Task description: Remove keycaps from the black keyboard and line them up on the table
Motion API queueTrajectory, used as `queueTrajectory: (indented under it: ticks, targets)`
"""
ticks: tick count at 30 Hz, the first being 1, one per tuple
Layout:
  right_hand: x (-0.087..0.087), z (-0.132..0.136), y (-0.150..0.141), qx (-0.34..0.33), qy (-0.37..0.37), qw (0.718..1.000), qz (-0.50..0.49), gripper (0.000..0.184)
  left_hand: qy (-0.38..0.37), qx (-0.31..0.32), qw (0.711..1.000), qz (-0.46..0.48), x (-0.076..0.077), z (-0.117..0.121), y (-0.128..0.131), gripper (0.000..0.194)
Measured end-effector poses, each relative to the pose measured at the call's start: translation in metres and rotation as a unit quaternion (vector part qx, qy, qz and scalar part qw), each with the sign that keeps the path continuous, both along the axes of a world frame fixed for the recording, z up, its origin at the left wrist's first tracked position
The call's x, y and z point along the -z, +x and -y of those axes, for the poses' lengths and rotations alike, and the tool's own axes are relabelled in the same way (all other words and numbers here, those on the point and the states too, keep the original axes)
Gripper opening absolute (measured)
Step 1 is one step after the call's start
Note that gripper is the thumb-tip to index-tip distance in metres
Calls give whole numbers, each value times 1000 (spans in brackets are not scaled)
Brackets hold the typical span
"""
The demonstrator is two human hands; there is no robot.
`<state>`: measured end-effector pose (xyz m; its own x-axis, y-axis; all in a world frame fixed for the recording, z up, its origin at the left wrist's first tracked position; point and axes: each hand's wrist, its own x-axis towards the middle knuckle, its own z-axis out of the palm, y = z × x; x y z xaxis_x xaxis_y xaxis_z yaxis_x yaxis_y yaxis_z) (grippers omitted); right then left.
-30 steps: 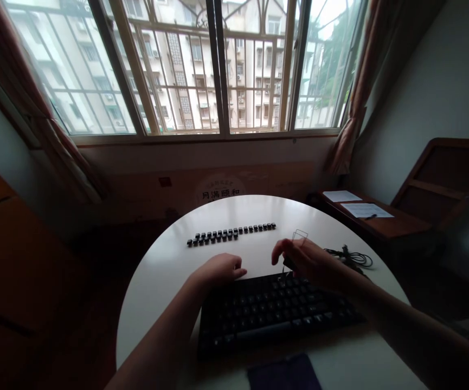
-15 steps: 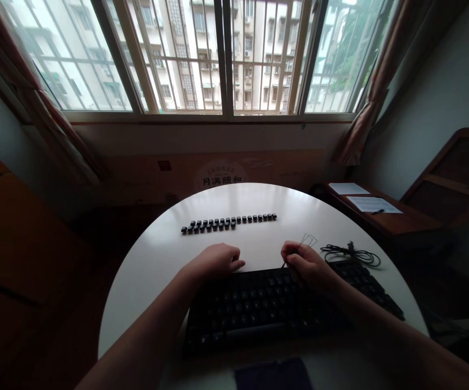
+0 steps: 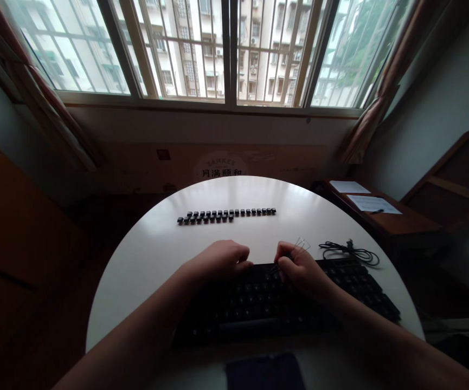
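Observation:
A black keyboard (image 3: pixel 254 314) lies on the round white table in front of me. My right hand (image 3: pixel 295 265) is closed around a wire keycap puller (image 3: pixel 301 245); its wire loops stick up past the fingers and its lower end points at the keyboard's top row. My left hand (image 3: pixel 228 260) rests at the keyboard's far edge, fingers curled in and thumb beside them. Whatever may be inside it is hidden. Beyond both hands, several black keycaps (image 3: pixel 205 219) stand lined up in two rows.
A coiled black cable (image 3: pixel 350 249) lies behind the keyboard's right end. At the near side of the white table (image 3: pixel 136 287) is a dark purple item (image 3: pixel 264 372). Papers (image 3: pixel 372 204) and a pen (image 3: pixel 377 211) lie on a brown side table at the right, below the window.
My right hand has moved left with the keycap puller, bringing its lower end over the keyboard's top row. My left hand has shifted slightly right. The view has tilted down a little.

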<state>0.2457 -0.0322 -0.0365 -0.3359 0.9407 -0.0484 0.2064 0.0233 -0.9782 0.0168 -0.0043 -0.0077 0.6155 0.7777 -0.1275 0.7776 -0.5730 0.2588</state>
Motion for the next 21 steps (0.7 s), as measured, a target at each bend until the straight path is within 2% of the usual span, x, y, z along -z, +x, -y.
queueTrajectory:
  ticks: [7,16,21]
  targets:
    - [2,-2,-1,-3,2,1000,16,7,-39,-16,999,-1,2,-3,-1,36]
    - [0,9,-4,-29,90,990,101,14,-51,-36,998,4,1,-1,0,39]
    - [-1,14,-8,-29,169,967,187,16,-44,-34,998,3,3,-1,0,39]
